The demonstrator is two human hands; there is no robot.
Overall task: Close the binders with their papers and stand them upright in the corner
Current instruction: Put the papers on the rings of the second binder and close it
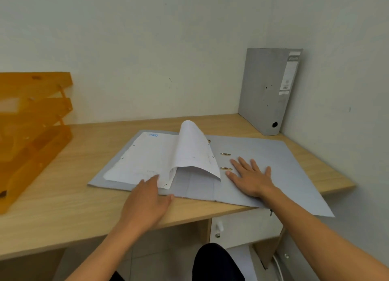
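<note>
A grey binder (284, 165) lies open flat on the wooden desk, its right cover hanging over the desk's front edge. White papers (147, 158) rest on its left half, and some sheets (195, 148) arch over toward the metal rings (225, 160). My left hand (147, 198) touches the near edge of the papers with its fingertips, holding nothing. My right hand (250, 177) lies flat, fingers spread, on the right cover beside the rings. A second grey binder (267, 91) stands upright and shut in the back right corner.
An orange stack of letter trays (31, 123) stands at the left of the desk (63, 213). White walls meet in the corner at right. A drawer unit (242, 228) sits under the desk, and my dark-clad knee (214, 264) shows below.
</note>
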